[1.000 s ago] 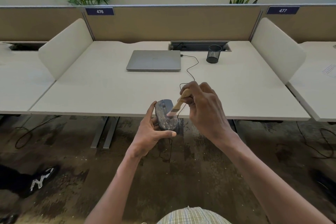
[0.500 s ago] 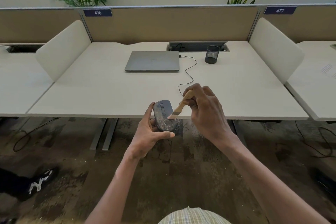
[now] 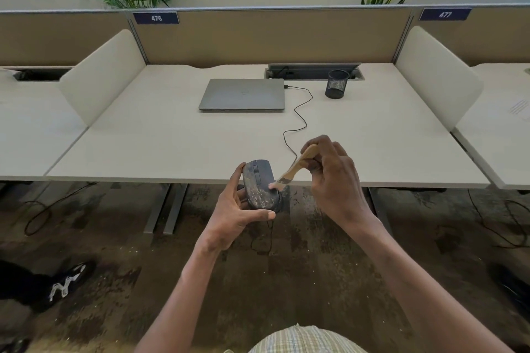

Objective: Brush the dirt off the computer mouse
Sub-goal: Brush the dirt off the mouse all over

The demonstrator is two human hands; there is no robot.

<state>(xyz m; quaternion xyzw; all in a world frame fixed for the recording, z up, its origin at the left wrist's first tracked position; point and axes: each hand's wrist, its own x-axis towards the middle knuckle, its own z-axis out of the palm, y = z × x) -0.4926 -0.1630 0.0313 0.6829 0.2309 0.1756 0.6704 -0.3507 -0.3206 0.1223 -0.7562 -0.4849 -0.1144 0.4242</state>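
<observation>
Computer mouse (image 3: 259, 184): dark grey, held in the air just in front of the desk's near edge, wheel end pointing away from the person; pale dusty dirt speckles its rear half.
Left hand (image 3: 233, 216): grips the mouse from the left and underneath, thumb curled across the near end, fingertips up along the left side.
Brush (image 3: 292, 168): small paintbrush with a wooden handle and metal ferrule, slanted down to the left; its pale bristles touch the right side of the mouse's top.
Right hand (image 3: 334, 178): fingers curled round the upper part of the brush handle, just right of the mouse.
Cable (image 3: 298, 119): thin black lead running in loops from the laptop's right edge across the desk toward the hands.
Desk (image 3: 143, 137): white top, with white side dividers and a tan back panel labelled 476.
Laptop (image 3: 242, 94): silver, closed, lying flat near the back of the desk.
Pen cup (image 3: 336, 84): black mesh, upright, right of the laptop beside the cable tray.
Floor: dark mottled carpet, with a black shoe (image 3: 61, 284) at lower left.
</observation>
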